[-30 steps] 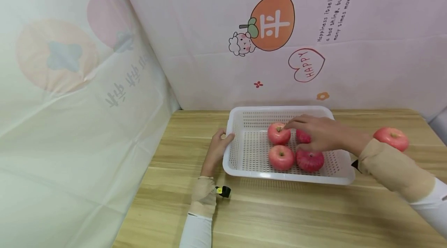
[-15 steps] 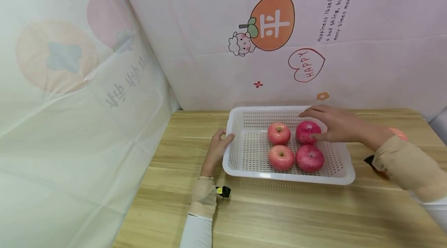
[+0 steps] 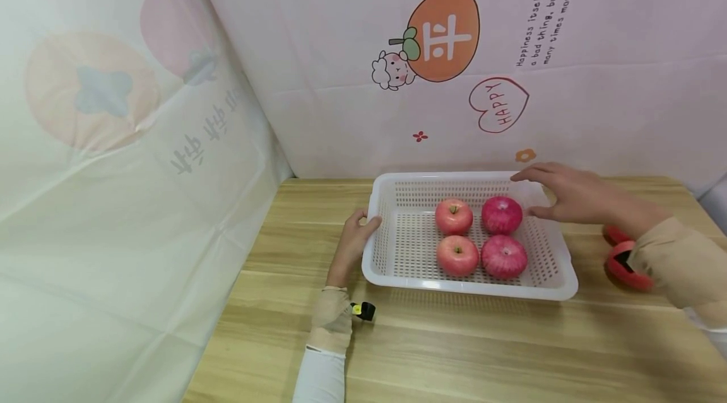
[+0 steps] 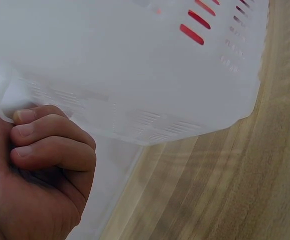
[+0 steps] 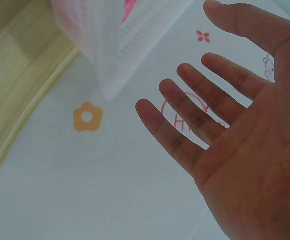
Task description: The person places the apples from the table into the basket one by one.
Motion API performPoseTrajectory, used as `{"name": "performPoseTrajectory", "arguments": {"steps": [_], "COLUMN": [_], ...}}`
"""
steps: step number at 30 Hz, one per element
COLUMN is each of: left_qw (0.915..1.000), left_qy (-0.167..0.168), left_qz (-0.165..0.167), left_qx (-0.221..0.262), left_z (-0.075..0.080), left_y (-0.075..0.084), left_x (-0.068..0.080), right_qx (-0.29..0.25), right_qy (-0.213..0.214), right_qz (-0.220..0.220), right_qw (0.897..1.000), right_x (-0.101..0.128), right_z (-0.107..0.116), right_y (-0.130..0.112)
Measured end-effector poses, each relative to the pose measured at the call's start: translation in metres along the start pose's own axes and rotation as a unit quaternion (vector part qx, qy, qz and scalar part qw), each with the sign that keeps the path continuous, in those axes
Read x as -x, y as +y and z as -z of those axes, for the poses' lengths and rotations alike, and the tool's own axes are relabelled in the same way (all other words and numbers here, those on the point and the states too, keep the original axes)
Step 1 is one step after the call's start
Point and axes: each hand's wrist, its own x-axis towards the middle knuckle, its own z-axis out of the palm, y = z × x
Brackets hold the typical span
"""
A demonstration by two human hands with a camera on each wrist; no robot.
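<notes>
A wooden table (image 3: 454, 352) is shown set into a corner formed by 2 printed cloth backdrops (image 3: 363, 62). On the table, toward its back edge, a white perforated plastic basket (image 3: 392, 245) is placed. Inside the basket 4 apples are laid in a square of 2 rows: a pale pink apple (image 3: 454, 216) at rear left, a deep red apple (image 3: 502, 214) at rear right, a second pale pink apple (image 3: 457, 255) at front left and a second deep red apple (image 3: 503, 256) at front right. The left third of the basket floor is seen bare, and a narrower strip along the right wall as well. A fifth apple (image 3: 621, 264) is seen on the table to the right of the basket, apart from it and partly hidden behind the right sleeve (image 3: 681, 264).

The left hand (image 3: 352, 245) is seen at the basket's left wall, fingers curled against the rim; in the left wrist view the fingers (image 4: 50, 145) are shown folded against the white plastic. The right hand (image 3: 568, 192) is held above the basket's rear right corner, fingers spread and straight, nothing gripped; the right wrist view shows the empty palm (image 5: 254, 165).

By this arrangement, 4 apples are judged loaded and 1 is judged left outside.
</notes>
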Motion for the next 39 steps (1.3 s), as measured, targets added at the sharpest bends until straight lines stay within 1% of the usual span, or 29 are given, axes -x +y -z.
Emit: {"name": "performPoseTrajectory", "arguments": {"steps": [3,9,14,21,28,31,36,39], "left_qw": [1.0000,1.0000,1.0000,1.0000,1.0000,1.0000,1.0000,1.0000], "left_qy": [0.000,0.002,0.001,-0.001,0.002,0.002,0.001,0.002], "left_qz": [0.001,0.001,-0.003,-0.007,-0.005,-0.002,-0.003,-0.005], "left_qx": [0.000,-0.001,-0.001,0.001,0.001,-0.001,-0.003,-0.005], "left_z": [0.000,0.000,-0.001,0.000,-0.001,-0.001,-0.001,-0.001], "left_y": [0.001,0.002,0.002,0.002,0.000,0.000,0.001,0.002], "left_x": [0.000,0.001,0.001,0.001,0.000,0.000,0.000,0.000], "right_qx": [0.001,-0.009,-0.015,-0.029,-0.025,-0.022,-0.024,-0.019], "right_qy": [-0.004,-0.002,-0.012,0.009,0.001,0.005,0.031,0.035], "right_qz": [-0.018,-0.026,-0.048,-0.041,-0.059,-0.063,-0.060,-0.065], "right_qw": [1.000,1.000,0.999,0.999,0.998,0.998,0.997,0.997], "right_x": [0.001,0.005,0.011,0.021,0.030,0.034,0.043,0.047], "right_z": [0.001,0.003,0.003,-0.001,-0.001,-0.003,-0.006,-0.007], "right_y": [0.007,0.018,0.029,0.046,0.060,0.067,0.082,0.090]}}
